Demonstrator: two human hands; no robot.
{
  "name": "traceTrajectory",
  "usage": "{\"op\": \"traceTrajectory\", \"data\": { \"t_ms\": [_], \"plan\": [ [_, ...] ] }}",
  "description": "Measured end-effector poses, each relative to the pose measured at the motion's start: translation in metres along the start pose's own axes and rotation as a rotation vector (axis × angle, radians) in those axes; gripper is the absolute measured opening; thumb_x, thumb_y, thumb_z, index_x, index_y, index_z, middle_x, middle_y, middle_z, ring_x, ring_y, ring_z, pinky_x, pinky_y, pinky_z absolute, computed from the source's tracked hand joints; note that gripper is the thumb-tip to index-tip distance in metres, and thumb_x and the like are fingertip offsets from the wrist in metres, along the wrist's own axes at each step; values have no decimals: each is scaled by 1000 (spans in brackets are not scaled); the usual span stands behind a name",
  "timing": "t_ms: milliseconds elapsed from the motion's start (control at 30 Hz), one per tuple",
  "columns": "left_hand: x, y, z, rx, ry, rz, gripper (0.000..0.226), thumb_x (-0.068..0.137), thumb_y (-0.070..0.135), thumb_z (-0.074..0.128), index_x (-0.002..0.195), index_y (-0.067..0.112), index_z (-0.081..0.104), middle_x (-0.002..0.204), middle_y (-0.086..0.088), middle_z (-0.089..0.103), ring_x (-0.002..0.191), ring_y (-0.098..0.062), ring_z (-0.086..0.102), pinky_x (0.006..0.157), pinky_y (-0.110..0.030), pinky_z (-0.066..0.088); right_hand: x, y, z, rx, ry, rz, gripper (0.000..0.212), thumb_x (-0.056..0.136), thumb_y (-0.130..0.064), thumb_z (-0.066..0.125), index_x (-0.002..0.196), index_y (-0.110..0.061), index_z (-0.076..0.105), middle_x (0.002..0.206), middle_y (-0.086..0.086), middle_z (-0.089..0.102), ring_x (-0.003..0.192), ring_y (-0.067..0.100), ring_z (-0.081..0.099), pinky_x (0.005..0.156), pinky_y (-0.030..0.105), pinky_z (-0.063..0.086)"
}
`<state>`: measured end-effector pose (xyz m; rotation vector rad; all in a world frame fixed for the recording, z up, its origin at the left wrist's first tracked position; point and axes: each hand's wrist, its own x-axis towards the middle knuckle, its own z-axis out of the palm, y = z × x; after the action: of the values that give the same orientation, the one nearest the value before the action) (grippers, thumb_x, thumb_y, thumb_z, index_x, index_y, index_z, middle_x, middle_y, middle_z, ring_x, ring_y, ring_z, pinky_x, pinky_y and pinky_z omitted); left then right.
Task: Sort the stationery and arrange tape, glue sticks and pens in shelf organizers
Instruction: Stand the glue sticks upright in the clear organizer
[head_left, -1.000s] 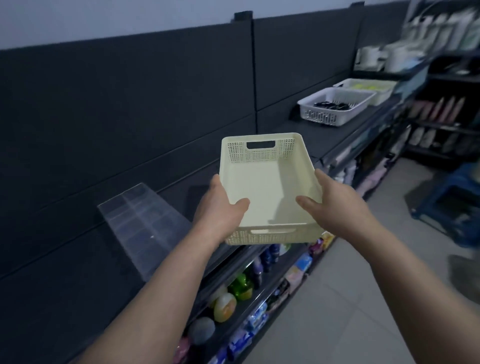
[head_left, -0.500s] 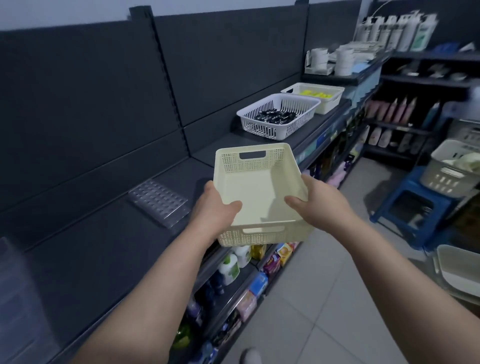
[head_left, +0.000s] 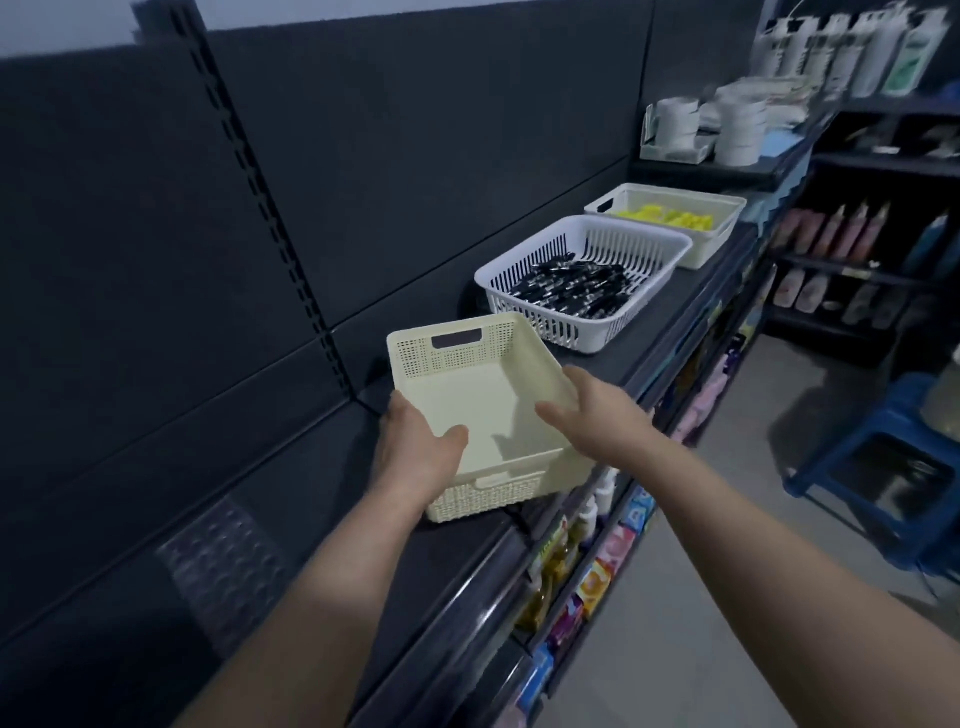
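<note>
An empty cream basket (head_left: 483, 395) sits low over the dark shelf (head_left: 332, 488), its near end at the shelf's front edge. My left hand (head_left: 415, 452) grips its left rim, thumb inside. On the right rim my right hand (head_left: 597, 415) holds it the same way. Further along the shelf stands a white slotted basket (head_left: 649, 244) holding several black pens (head_left: 571, 288). Behind it is a cream basket (head_left: 717, 208) with yellow items (head_left: 660, 215) inside.
A clear plastic tray (head_left: 223, 566) lies on the shelf at near left. White tape rolls (head_left: 737, 124) sit on a higher shelf at the back, with bottles (head_left: 857, 52) above. Lower shelves hold packaged goods. A blue stool (head_left: 883, 467) stands in the aisle at right.
Both hands have carried the cream basket along the shelf toward the white pen basket and lowered it onto or just above the shelf. The clear tray has fallen behind at left.
</note>
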<state>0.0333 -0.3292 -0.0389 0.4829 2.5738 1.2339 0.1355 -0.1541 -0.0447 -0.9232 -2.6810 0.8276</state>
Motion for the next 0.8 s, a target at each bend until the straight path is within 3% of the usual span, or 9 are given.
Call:
{"op": "traceTrajectory", "data": {
  "t_ms": [133,233,300,400,500,667,800],
  "plan": [
    [20,-1,9,98,-24,-59,68,81,31,66,135,5,33,140,-13,41,124,-31,44,100,-46,44,34,-3,-1,-82,26,-104,61,92,-50,49,141,-16,36,129,8,55,112,27,54,81,35,45],
    [33,15,17,337,29,23,76,87,37,60,146,7,23,157,-12,13,144,-30,12,113,-47,27,50,0,-14,-202,125,-220,42,95,-49,44,125,-21,52,119,2,59,102,24,58,74,35,49],
    [40,33,26,426,39,149,68,90,38,56,147,14,28,159,-8,10,146,-24,3,115,-47,20,55,9,-29,-227,170,-263,36,96,-45,43,119,-22,57,114,0,60,98,23,59,68,33,49],
    [50,67,50,478,37,313,47,91,32,54,135,21,47,150,-3,34,139,-21,20,106,-40,32,61,34,-59,-285,190,-280,32,97,-39,42,121,-24,59,118,-1,60,103,23,59,68,34,50],
    [56,104,84,512,56,423,31,90,29,54,121,23,59,127,1,57,120,-22,41,90,-36,41,70,72,-92,-395,157,-280,28,96,-31,43,114,-22,63,113,1,63,100,24,60,72,38,53],
    [69,169,160,533,46,521,28,91,30,53,117,24,63,115,0,64,113,-24,47,81,-34,44,86,153,-144,-458,145,-240,25,96,-29,42,107,-23,64,104,2,64,92,24,61,68,38,54],
    [80,222,224,555,-32,538,28,89,32,57,116,26,63,114,-1,66,113,-25,53,86,-35,46,104,224,-182,-489,135,-173,25,92,-26,43,104,-26,64,99,0,66,91,23,62,65,33,52]
  ]
}}
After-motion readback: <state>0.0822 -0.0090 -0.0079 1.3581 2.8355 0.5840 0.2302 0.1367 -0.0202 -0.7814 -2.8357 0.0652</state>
